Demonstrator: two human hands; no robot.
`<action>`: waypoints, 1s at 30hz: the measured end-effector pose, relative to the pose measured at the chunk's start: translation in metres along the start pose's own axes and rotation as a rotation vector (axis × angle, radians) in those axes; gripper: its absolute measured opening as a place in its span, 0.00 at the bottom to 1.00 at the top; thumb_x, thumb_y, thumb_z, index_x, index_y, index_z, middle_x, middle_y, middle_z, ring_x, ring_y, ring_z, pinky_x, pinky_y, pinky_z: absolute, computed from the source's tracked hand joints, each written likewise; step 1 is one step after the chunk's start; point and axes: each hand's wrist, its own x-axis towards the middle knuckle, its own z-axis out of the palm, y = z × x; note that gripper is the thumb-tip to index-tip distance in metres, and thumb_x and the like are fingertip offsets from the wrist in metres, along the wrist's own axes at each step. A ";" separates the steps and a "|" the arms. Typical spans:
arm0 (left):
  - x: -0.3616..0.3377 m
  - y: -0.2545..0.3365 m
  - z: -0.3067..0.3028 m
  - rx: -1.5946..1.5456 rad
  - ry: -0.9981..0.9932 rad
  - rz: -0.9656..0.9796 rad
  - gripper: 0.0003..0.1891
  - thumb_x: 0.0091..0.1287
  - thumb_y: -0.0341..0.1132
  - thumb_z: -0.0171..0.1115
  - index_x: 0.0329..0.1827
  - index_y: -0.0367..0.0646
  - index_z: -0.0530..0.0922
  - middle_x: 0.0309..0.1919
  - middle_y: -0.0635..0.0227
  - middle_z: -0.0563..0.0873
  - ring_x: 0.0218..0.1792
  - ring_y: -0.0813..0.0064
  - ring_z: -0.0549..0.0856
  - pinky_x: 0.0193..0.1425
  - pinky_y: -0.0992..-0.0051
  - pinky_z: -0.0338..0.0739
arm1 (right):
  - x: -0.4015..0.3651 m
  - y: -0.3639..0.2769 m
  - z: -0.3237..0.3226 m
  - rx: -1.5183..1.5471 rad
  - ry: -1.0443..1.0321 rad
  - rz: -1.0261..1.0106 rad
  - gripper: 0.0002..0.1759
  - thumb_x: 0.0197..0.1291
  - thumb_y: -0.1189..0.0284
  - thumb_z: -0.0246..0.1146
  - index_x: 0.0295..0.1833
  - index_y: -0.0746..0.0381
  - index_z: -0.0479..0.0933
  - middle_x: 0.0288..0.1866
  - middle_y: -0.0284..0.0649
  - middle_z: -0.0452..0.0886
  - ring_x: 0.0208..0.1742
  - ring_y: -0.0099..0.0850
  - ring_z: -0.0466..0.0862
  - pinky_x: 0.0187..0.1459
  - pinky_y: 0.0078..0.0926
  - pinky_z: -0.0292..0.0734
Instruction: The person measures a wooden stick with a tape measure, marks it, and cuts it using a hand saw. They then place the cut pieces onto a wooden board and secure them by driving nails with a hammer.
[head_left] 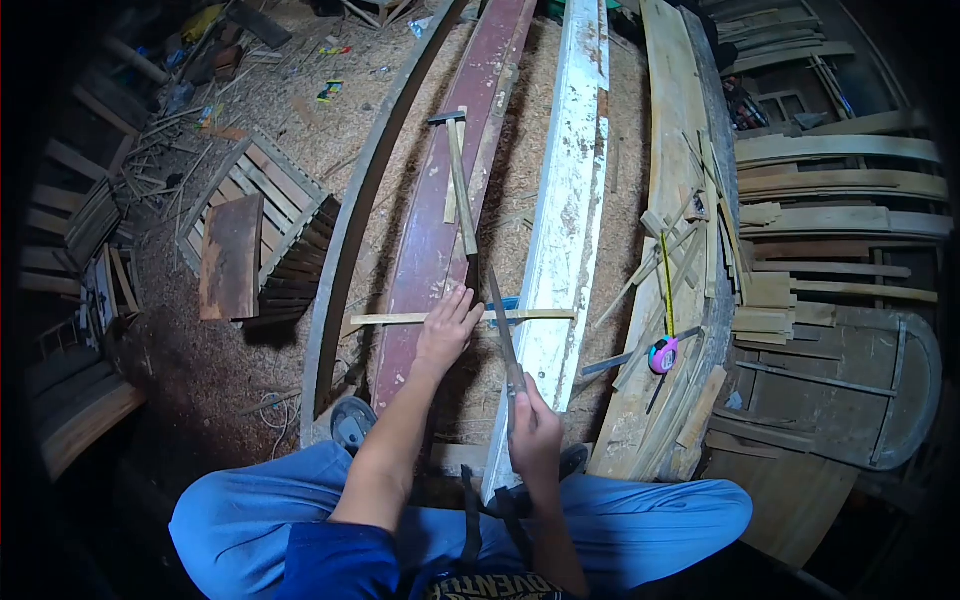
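A thin wooden strip (385, 319) lies crosswise over a dark red board (425, 260) and a worn white board (553, 240). My left hand (450, 325) holds it down on the red board, fingers stretched over it. In my right hand (535, 430) is the near end of what looks like a hand saw (502, 325), its narrow blade seen nearly edge-on and crossing the strip between the boards. The blade's teeth cannot be made out. Beyond my left hand, a hammer (458, 180) rests on the red board beside another thin strip. Something blue (508, 303) shows partly behind the blade.
At right, a pale plank (675, 90) carries loose strips and a pink tape measure (662, 354) with its yellow tape out. A curved grey-edged beam (345, 230) stands left. Farther left is a slatted crate (285, 190). Stacked timber (840, 185) lies far right; shavings cover the ground.
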 end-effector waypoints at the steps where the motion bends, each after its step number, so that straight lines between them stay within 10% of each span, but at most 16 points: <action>1: 0.000 0.001 -0.002 -0.009 -0.012 -0.009 0.25 0.59 0.26 0.67 0.63 0.47 0.85 0.70 0.55 0.83 0.75 0.55 0.78 0.80 0.57 0.73 | -0.002 -0.002 -0.004 -0.006 -0.024 0.047 0.24 0.81 0.66 0.56 0.71 0.73 0.77 0.60 0.66 0.85 0.64 0.50 0.88 0.64 0.39 0.80; 11: 0.001 0.000 -0.001 -0.006 -0.018 0.016 0.24 0.61 0.28 0.67 0.62 0.46 0.84 0.69 0.58 0.83 0.75 0.55 0.77 0.81 0.58 0.71 | -0.007 -0.012 -0.017 -0.017 -0.001 -0.074 0.23 0.81 0.66 0.56 0.70 0.72 0.78 0.53 0.63 0.88 0.58 0.42 0.91 0.61 0.38 0.81; 14: 0.004 0.005 -0.009 -0.012 -0.044 -0.009 0.21 0.62 0.28 0.66 0.61 0.46 0.85 0.68 0.58 0.84 0.75 0.55 0.78 0.81 0.57 0.71 | 0.008 -0.020 -0.012 -0.073 -0.088 0.219 0.24 0.81 0.66 0.56 0.72 0.70 0.78 0.55 0.65 0.87 0.61 0.43 0.90 0.62 0.38 0.80; 16: 0.008 -0.002 -0.006 -0.010 -0.010 0.002 0.20 0.63 0.28 0.65 0.60 0.46 0.85 0.68 0.58 0.85 0.75 0.55 0.78 0.81 0.57 0.71 | 0.017 -0.014 0.003 -0.078 0.030 -0.103 0.25 0.82 0.66 0.56 0.73 0.72 0.75 0.44 0.51 0.90 0.43 0.25 0.84 0.50 0.29 0.80; 17: 0.005 -0.002 -0.003 -0.008 -0.016 0.005 0.20 0.63 0.28 0.65 0.60 0.46 0.85 0.68 0.58 0.85 0.75 0.55 0.78 0.81 0.57 0.71 | 0.006 -0.010 -0.004 -0.033 -0.022 0.053 0.23 0.81 0.66 0.55 0.71 0.70 0.78 0.58 0.66 0.86 0.63 0.51 0.88 0.63 0.40 0.80; 21: 0.003 0.000 -0.003 -0.017 -0.028 0.006 0.22 0.61 0.27 0.66 0.60 0.46 0.85 0.68 0.59 0.84 0.75 0.55 0.78 0.80 0.57 0.72 | 0.006 0.001 -0.001 0.023 0.010 -0.028 0.23 0.81 0.66 0.55 0.70 0.71 0.78 0.59 0.65 0.86 0.63 0.53 0.87 0.63 0.40 0.80; 24: -0.001 0.006 -0.001 -0.055 -0.026 -0.003 0.23 0.59 0.26 0.68 0.60 0.46 0.85 0.69 0.59 0.84 0.75 0.55 0.78 0.79 0.57 0.73 | 0.021 -0.004 0.002 -0.064 -0.020 0.004 0.23 0.82 0.69 0.55 0.73 0.72 0.76 0.48 0.54 0.89 0.49 0.28 0.86 0.55 0.29 0.80; 26: 0.008 -0.004 -0.005 -0.051 -0.015 -0.018 0.23 0.59 0.26 0.68 0.60 0.45 0.85 0.69 0.59 0.84 0.75 0.55 0.78 0.79 0.57 0.73 | 0.013 -0.004 0.002 -0.114 -0.011 -0.046 0.23 0.82 0.69 0.55 0.72 0.72 0.76 0.50 0.56 0.90 0.51 0.30 0.88 0.55 0.32 0.80; 27: 0.007 -0.003 -0.006 -0.037 -0.006 -0.002 0.22 0.60 0.27 0.67 0.59 0.45 0.85 0.68 0.58 0.84 0.74 0.54 0.78 0.80 0.57 0.73 | 0.008 -0.004 0.001 -0.067 0.027 -0.098 0.23 0.80 0.66 0.56 0.70 0.71 0.78 0.58 0.64 0.86 0.63 0.53 0.87 0.63 0.42 0.81; 30: 0.003 0.004 -0.007 -0.034 -0.023 0.016 0.19 0.62 0.28 0.65 0.58 0.45 0.85 0.68 0.58 0.85 0.74 0.54 0.79 0.80 0.57 0.73 | 0.009 0.000 0.005 -0.008 0.061 -0.152 0.23 0.80 0.66 0.57 0.70 0.68 0.79 0.55 0.65 0.86 0.59 0.57 0.88 0.58 0.45 0.82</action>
